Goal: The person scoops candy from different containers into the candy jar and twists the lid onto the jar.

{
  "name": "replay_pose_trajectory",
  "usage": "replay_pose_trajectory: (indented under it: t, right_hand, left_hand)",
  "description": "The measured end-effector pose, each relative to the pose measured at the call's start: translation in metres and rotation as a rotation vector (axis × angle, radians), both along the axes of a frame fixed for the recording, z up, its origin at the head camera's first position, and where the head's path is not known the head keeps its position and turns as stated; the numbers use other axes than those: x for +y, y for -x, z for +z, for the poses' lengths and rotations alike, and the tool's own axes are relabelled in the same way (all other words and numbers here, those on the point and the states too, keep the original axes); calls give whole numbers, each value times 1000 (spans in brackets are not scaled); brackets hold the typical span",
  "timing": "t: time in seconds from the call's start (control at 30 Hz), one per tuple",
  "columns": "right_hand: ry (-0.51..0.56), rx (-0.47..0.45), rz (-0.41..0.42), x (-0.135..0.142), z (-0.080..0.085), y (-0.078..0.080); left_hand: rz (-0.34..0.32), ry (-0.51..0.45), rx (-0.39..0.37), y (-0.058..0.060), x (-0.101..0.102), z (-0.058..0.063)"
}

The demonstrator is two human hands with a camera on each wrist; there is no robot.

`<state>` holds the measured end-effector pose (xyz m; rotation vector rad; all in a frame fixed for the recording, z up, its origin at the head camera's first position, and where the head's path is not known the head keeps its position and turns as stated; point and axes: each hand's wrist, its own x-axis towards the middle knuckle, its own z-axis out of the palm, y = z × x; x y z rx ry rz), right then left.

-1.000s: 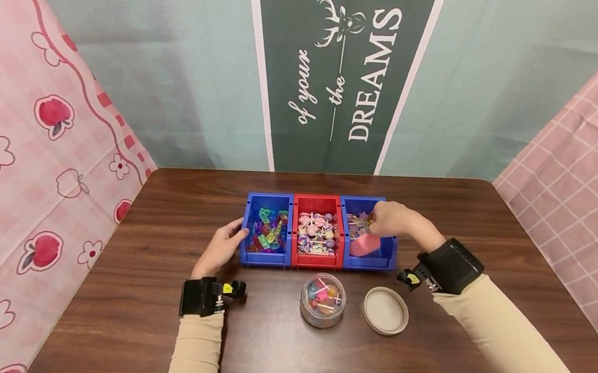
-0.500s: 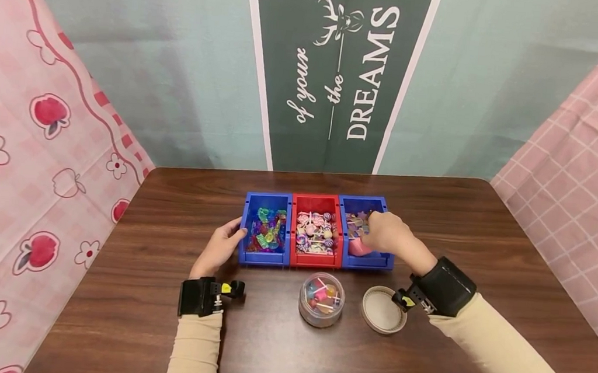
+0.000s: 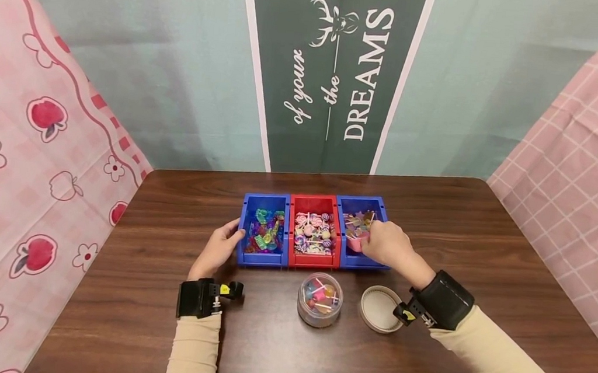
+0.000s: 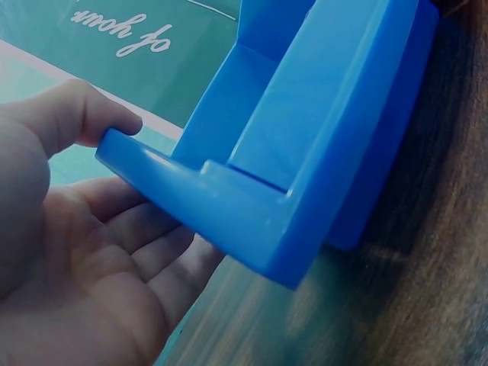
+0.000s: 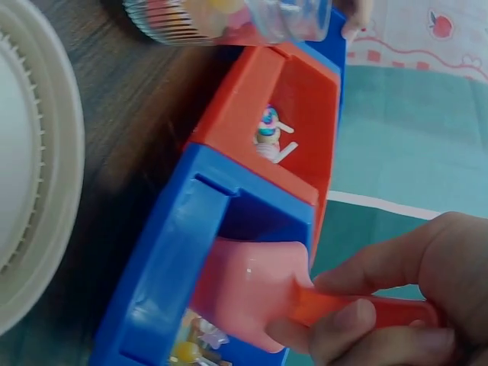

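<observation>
My left hand (image 3: 217, 249) grips the side wall of the left blue bin (image 4: 221, 213), thumb over the rim and fingers behind the wall. Clear, brightly coloured pieces (image 3: 268, 232) lie in that bin. In my right hand (image 3: 391, 245) is the handle of a pink scoop (image 5: 248, 293). Its bowl is down inside the right blue bin (image 5: 156, 293), among small mixed trinkets (image 3: 356, 221). The fingers wrap the orange-red handle (image 5: 393, 311) in the right wrist view. Between the blue bins sits a red bin (image 3: 314, 261) with miniature lollipops (image 3: 313, 231).
In front of the bins stands a clear round jar (image 3: 320, 300) part filled with mixed pieces. A pale round lid (image 3: 380, 310) lies to its right, partly under the right wrist camera. Patterned cloths (image 3: 191, 84) hang behind and beside the wooden table (image 3: 275, 360).
My right hand has drawn toward the front of the right blue bin, and the scoop has tipped so less of its pink bowl shows. The left hand keeps its grip on the left bin.
</observation>
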<state>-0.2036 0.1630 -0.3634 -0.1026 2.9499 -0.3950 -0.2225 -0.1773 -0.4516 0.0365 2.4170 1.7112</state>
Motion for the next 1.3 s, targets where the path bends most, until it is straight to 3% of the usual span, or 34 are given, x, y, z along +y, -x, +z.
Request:
replay_pose_trajectory:
  t: [0.1,0.27,0.67,0.9,1.13,1.3]
  right_hand:
    - [-1,2,-16,1,-5,1]
    - [11,43,-34,2,-14,1]
    - [38,249,-16,0,-41,-9]
    - [43,250,-88,-10,-45,-9]
    - [52,234,-95,-11,-52,-5]
    - [55,322,-74,-7,-59,-7]
  left_hand:
    - [-6,11,26,-2,0,1]
    - [-1,-12,-18,0,-1,0]
    - [1,-7,-27,0,-3,3]
    - [-3,1,-37,1,-1,3]
    - [-13,8,-24,1,0,3]
    - [-9,-10,-41,1,-2,3]
